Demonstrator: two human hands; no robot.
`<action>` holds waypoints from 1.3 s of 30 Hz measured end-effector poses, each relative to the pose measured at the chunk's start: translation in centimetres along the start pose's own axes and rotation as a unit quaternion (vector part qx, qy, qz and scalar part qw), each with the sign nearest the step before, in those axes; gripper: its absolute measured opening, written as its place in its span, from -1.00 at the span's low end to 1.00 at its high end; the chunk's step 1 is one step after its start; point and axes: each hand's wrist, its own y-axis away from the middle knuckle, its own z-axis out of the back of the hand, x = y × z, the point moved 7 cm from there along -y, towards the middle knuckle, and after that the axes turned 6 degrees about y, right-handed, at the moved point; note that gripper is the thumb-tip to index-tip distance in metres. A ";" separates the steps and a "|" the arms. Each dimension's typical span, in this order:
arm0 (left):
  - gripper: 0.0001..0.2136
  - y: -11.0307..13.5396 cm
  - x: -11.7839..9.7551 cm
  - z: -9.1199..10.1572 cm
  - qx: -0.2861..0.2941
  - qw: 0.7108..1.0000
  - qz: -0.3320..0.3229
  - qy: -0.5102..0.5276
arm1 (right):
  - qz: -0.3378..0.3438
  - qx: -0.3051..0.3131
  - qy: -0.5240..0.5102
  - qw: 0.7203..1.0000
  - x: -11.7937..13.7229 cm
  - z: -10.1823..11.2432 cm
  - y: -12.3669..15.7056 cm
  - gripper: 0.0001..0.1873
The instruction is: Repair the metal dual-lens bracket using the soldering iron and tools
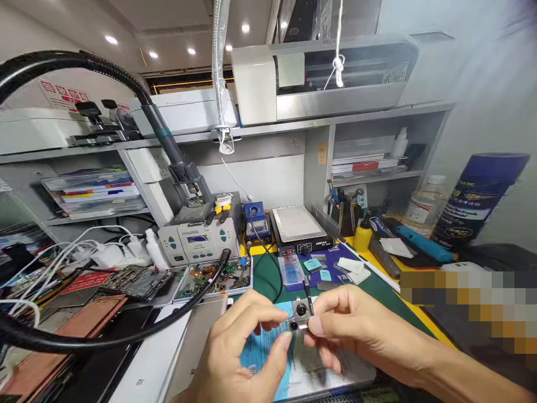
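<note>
I find the small camera part [301, 309] grasped at its right edge between the thumb and fingers of the right hand [348, 319], raised above the desk [436, 330] with its larger round lens facing the head camera. I record the left hand [235, 347] just beside the part's left edge, thumb and forefinger parted with nothing visibly gripped; I cannot tell whether a fingertip touches it. Below the hands I note a blue sheet [258, 350], beyond them a green mat [262, 280], and to the left a tray [239, 291] of circuit pieces.
</note>
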 end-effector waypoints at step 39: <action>-0.87 -0.8 0.6 0.1 0.037 0.999 0.020 0.009 | 0.001 -0.025 0.086 0.996 0.1 0.5 0.1 -0.76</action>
